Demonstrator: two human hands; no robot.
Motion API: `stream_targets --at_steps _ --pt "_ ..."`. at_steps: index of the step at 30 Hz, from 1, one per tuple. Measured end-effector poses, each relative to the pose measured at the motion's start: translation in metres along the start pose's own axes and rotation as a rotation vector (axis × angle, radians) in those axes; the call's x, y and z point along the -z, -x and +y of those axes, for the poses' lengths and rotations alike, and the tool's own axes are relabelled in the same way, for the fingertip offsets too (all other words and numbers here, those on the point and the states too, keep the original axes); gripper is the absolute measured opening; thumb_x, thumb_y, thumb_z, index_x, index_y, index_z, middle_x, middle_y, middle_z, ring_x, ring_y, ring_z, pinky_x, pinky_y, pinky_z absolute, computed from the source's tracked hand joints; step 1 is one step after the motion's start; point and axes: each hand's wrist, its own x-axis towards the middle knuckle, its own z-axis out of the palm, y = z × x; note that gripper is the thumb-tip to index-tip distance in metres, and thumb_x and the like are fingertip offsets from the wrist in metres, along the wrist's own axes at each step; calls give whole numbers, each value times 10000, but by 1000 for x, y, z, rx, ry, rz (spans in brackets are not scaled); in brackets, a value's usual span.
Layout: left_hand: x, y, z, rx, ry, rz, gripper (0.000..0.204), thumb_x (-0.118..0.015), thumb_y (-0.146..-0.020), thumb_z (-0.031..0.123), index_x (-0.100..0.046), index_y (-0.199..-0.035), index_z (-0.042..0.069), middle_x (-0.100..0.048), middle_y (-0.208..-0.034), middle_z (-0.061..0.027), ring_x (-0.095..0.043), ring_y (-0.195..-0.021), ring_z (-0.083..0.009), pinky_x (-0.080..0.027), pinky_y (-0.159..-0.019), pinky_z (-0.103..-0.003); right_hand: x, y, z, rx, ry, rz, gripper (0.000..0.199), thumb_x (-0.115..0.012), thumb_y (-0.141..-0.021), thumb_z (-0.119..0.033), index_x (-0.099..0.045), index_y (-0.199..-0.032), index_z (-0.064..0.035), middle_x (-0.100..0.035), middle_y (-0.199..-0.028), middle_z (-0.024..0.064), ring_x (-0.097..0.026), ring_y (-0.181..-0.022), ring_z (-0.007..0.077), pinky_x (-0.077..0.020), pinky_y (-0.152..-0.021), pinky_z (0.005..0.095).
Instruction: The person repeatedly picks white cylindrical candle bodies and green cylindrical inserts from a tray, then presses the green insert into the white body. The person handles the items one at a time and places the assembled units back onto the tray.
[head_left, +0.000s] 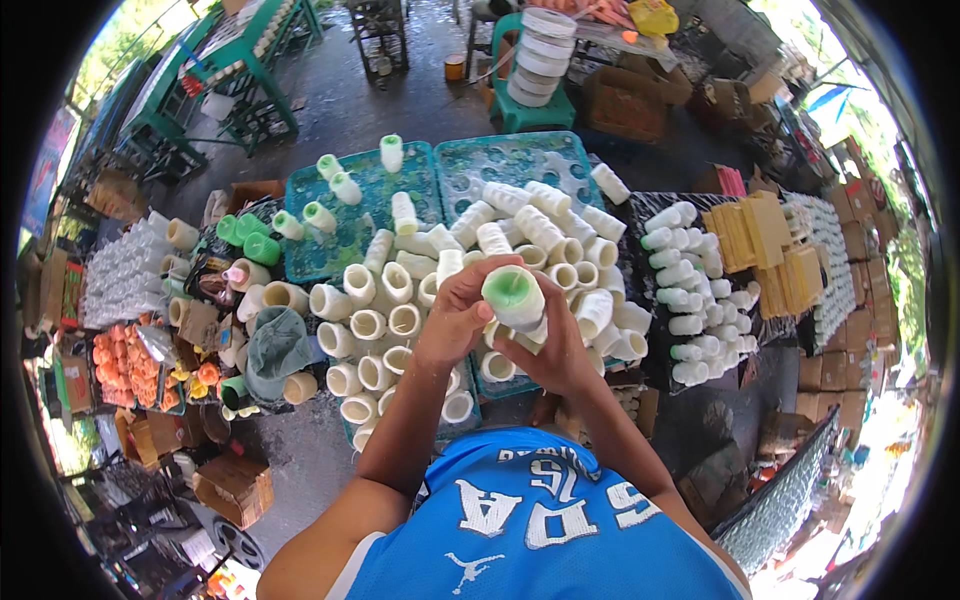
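Observation:
Over the middle of the worktable I hold a white cylinder with a green top, apparently a candle (512, 297), tilted so its green end faces up. My left hand (460, 312) is closed around its left side, fingers behind it and thumb in front. On its other side my right hand (556, 345) grips it low, with part of the fingers hidden behind it. Beneath and around both hands, many hollow off-white sleeves (368, 325) stand or lie on teal trays. Farther off, several green-topped white cylinders (391, 153) stand on the far left tray (345, 245).
White cylinders with green tops (690, 298) lie in rows at the right, beside yellow slabs (765, 230). To the left are a grey-green cap (279, 350), green cylinders (250, 238) and orange pieces (130, 365). A green chair (525, 115) holding stacked white rolls (541, 60) stands beyond the table.

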Motion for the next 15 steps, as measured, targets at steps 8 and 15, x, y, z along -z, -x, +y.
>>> stream_targets --at_steps 8,15 --pt "-90 8 -58 66 -43 274 643 -365 -1159 531 -579 -1491 23 -588 -1529 -110 -554 -1398 -217 -390 -1211 -376 27 35 38 29 137 183 581 -851 -843 -12 -523 -1323 -21 -647 -1216 158 -695 -1115 300 -551 -964 410" --pt "-130 27 -75 5 60 393 449 -352 -1121 343 -691 -1120 48 -665 -1355 -114 -633 -1237 -225 -475 -1098 -377 53 58 23 176 149 113 671 -767 -749 87 -501 -1355 -22 -604 -1310 214 -581 -1297 421 -465 -1101 498"
